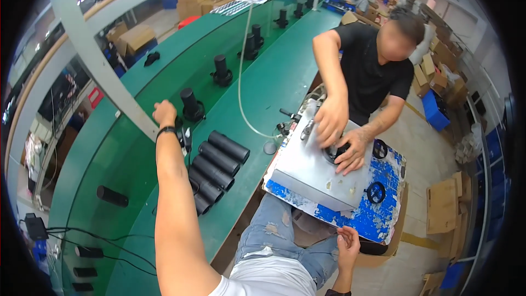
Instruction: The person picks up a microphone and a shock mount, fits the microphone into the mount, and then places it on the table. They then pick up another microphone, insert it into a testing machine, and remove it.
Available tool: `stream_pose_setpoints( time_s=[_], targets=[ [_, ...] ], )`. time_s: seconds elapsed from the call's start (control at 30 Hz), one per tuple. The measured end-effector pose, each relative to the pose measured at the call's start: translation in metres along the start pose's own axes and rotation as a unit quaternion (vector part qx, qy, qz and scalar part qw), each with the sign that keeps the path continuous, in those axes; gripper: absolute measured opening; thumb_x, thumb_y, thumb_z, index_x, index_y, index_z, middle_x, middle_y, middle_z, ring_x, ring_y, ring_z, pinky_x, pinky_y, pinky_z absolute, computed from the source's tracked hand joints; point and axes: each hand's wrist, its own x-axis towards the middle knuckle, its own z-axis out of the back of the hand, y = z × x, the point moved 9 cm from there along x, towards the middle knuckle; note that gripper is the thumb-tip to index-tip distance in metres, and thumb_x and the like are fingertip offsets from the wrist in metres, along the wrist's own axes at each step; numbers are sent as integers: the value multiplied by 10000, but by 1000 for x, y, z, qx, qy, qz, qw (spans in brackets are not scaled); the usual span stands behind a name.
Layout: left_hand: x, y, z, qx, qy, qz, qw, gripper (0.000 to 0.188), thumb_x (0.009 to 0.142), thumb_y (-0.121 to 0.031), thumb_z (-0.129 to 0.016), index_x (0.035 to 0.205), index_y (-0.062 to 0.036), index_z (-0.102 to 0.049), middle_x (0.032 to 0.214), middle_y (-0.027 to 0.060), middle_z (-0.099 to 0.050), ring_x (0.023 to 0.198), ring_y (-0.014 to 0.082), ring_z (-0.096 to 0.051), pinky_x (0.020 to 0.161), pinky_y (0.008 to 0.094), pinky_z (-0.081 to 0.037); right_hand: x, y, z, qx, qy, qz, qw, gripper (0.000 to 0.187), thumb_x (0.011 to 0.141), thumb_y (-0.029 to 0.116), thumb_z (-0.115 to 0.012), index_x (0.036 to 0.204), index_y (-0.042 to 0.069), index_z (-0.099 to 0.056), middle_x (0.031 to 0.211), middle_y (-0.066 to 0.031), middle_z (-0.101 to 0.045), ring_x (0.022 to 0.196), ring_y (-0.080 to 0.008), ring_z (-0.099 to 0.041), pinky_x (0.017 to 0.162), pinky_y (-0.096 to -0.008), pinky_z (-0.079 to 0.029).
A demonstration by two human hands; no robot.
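Note:
My left hand [165, 113] reaches over the green conveyor line, its fingers curled in; whatever it may hold is hidden. Just right of it stands an upright black cylinder on a round flanged base [190, 104]. Below the wrist is a small black-and-white object with a cable [187, 140], its kind unclear. Several black tubes [229, 147] lie side by side along the green bench, right of my left forearm. My right hand [348, 244] rests low beside my lap, its fingers loosely bent and apart, with nothing seen in it.
A co-worker's hands [339, 137] work on a black part atop a grey metal box [312, 178]. Black rings [376, 192] lie on the worn blue surface. More flanged cylinders [221, 71] stand along the line. A pale hose [241, 93] hangs over the bench; a metal post [104, 60] rises at left.

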Motion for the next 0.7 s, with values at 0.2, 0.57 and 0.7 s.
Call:
stream_pose_setpoints(
  time_s=[0.2,0.57,0.7],
  targets=[
    [-1,-8,53,85,-126,-60,987,229,869,-151,-508,1023,-100,-670,1220,139,-525,1050,420,-534,777,446,-535,-5,-6,23,11,-9,11,1000,332,840,18,-603,1161,5,-519,1087,-104,-614,1022,-161,-578,829,-254,-454],
    [-227,-215,274,-220,-25,-595,773,97,595,-16,-535,653,-40,-609,935,112,-635,863,337,-583,752,408,-478,25,53,-18,78,73,100,989,320,850,35,-600,1156,-11,-521,1117,-116,-608,1068,-186,-577,876,-295,-455],
    [-377,-265,245,-325,359,-696,531,44,587,-19,-537,629,-17,-550,979,143,-611,891,283,-594,785,336,-471,62,105,-82,201,247,119,941,527,858,301,-621,1236,-36,-475,1167,-156,-582,1122,-221,-559,930,-334,-450]
  ],
)
